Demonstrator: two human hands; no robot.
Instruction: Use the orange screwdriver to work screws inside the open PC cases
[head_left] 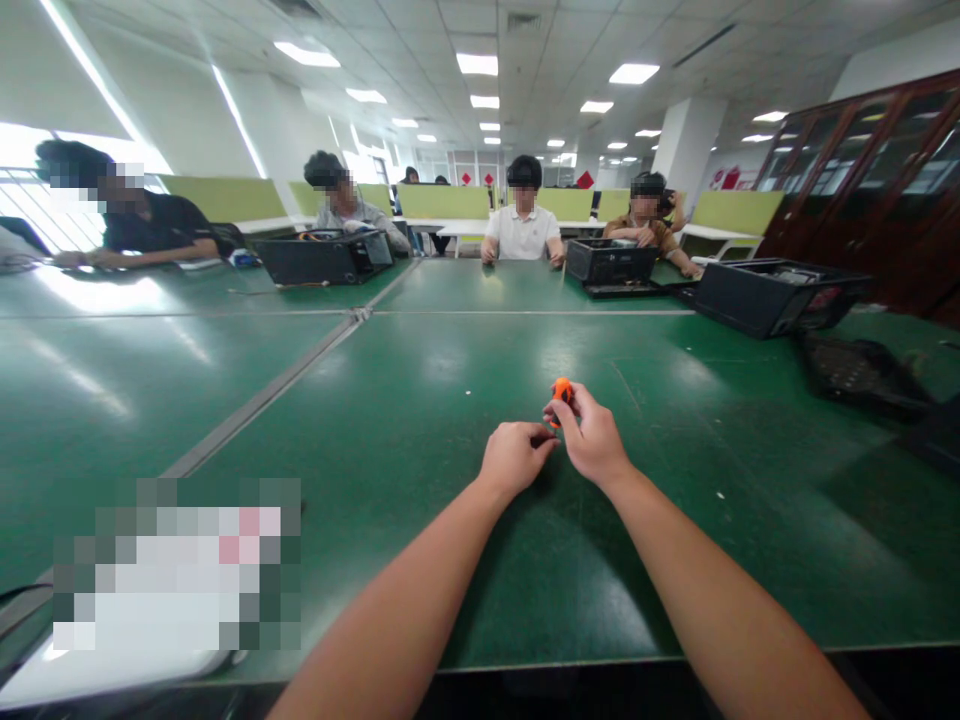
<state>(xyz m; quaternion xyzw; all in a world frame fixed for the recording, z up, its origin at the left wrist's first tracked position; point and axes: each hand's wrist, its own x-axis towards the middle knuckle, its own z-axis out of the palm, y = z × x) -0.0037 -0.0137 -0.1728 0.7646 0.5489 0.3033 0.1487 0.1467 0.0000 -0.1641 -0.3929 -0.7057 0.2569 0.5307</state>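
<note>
My right hand (pixel 596 440) is closed around a short screwdriver (pixel 562 388) with an orange and black handle, held upright with the orange end on top. To its left, my left hand (pixel 514 460) is closed in a pinch close to the screwdriver's lower end. Whatever lies between those fingertips is too small or too hidden to make out. Both hands are just over the green tabletop (pixel 450 560), near its middle.
Opened black computer cases (pixel 757 300) stand at the right and along the far side, with a dark panel (pixel 862 375) beside one. A blurred white object (pixel 172 600) lies at the near left. A grey strip (pixel 262 395) crosses the table. Several people sit opposite.
</note>
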